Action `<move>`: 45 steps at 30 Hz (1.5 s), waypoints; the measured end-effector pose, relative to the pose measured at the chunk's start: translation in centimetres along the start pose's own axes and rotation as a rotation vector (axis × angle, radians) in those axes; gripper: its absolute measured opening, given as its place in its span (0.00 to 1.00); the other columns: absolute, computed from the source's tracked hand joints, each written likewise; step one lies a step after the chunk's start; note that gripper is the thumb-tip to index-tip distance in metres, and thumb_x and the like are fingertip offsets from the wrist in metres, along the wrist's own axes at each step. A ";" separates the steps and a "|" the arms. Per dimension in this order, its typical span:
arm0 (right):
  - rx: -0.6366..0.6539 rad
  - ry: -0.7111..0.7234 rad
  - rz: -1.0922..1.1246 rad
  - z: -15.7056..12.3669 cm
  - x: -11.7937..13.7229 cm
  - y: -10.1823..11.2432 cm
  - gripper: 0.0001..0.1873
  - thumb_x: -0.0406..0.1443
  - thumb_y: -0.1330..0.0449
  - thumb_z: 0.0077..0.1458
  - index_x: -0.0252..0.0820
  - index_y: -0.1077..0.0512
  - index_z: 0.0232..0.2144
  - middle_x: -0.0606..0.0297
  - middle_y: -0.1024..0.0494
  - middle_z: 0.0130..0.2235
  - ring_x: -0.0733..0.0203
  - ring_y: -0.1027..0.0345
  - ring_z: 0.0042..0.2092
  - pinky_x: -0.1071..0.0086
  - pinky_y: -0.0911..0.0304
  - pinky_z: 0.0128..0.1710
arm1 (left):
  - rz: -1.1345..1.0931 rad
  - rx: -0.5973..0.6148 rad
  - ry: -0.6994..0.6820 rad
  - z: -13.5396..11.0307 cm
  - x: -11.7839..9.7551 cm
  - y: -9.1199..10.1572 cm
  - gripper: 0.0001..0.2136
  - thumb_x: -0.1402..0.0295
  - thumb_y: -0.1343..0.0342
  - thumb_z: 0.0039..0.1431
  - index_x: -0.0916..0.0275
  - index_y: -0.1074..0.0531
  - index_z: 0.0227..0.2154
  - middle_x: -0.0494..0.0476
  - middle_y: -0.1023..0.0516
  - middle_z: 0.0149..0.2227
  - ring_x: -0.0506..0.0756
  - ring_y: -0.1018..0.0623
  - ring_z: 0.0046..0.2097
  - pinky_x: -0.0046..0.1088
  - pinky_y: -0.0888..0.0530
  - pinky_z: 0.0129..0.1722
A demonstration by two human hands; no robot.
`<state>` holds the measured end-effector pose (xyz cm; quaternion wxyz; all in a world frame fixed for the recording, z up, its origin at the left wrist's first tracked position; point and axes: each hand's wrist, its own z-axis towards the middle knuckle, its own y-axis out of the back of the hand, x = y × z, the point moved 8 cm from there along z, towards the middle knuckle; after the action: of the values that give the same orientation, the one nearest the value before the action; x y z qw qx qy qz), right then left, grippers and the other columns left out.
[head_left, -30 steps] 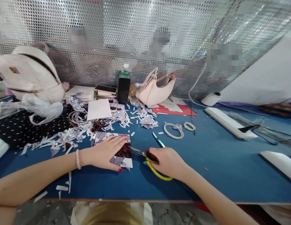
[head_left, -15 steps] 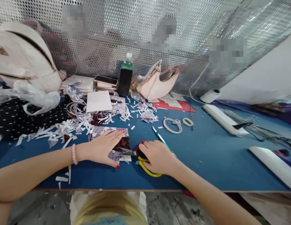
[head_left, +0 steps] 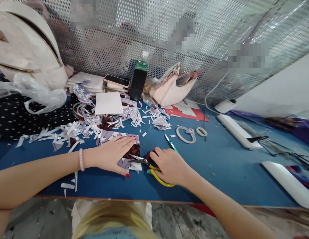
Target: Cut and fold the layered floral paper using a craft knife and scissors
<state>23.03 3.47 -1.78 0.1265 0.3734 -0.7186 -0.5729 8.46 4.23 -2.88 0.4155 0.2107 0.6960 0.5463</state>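
My left hand (head_left: 109, 154) lies flat, fingers stretched out, on a piece of purple and dark red floral fabric (head_left: 133, 147) on the blue table. Part of the piece is hidden beneath the palm. In my right hand (head_left: 170, 166) is a pair of scissors (head_left: 160, 179) with yellow and red handles. Its blades stand a little apart and point left, at the lower right part of the floral piece. A white strip (head_left: 137, 167) shows along the piece's lower edge. A green pen-like tool (head_left: 170, 143) lies just beyond my right hand.
Shredded white and purple scraps (head_left: 82, 127) are heaped at the back left, below a white square card (head_left: 109, 103). Behind stand a green-capped-off bottle (head_left: 142, 63), a black box-like object (head_left: 138, 84) and a pale handbag (head_left: 173, 89). Tape rolls (head_left: 185, 134) and a white bar (head_left: 238, 131) lie right.
The view has shifted and tilted slightly. The scissors' blades have turned a little against the fabric's lower edge. My left hand stays flat on the piece.
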 end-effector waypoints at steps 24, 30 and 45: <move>0.011 0.204 -0.052 1.2 1.5 1.0 0.19 0.47 0.42 0.60 0.36 0.31 0.43 0.52 0.25 0.43 0.49 0.29 0.40 0.63 0.52 0.30 | 0.097 -0.008 -0.014 -0.3 -0.1 0.2 0.51 0.38 0.48 0.59 0.68 0.61 0.71 0.73 0.54 0.72 0.66 0.51 0.73 0.44 0.53 0.70; -0.017 0.138 0.101 0.6 0.4 0.7 0.15 0.43 0.42 0.58 0.36 0.31 0.41 0.53 0.24 0.43 0.53 0.29 0.39 0.64 0.46 0.35 | 0.036 -0.041 -0.058 -0.3 -0.3 0.5 0.51 0.36 0.50 0.58 0.70 0.58 0.71 0.76 0.51 0.71 0.70 0.48 0.71 0.50 0.51 0.69; -0.216 0.068 0.353 -2.2 -1.2 -0.6 0.16 0.36 0.46 0.55 0.37 0.33 0.46 0.52 0.22 0.45 0.53 0.28 0.40 0.65 0.39 0.39 | 0.103 -0.053 -0.066 -0.4 -0.6 0.7 0.39 0.46 0.52 0.67 0.68 0.55 0.70 0.71 0.53 0.72 0.65 0.50 0.72 0.44 0.51 0.70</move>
<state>25.44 2.62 -1.33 0.2884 0.2453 -0.7025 -0.6026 8.36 3.81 -2.00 0.4148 0.2531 0.6555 0.5782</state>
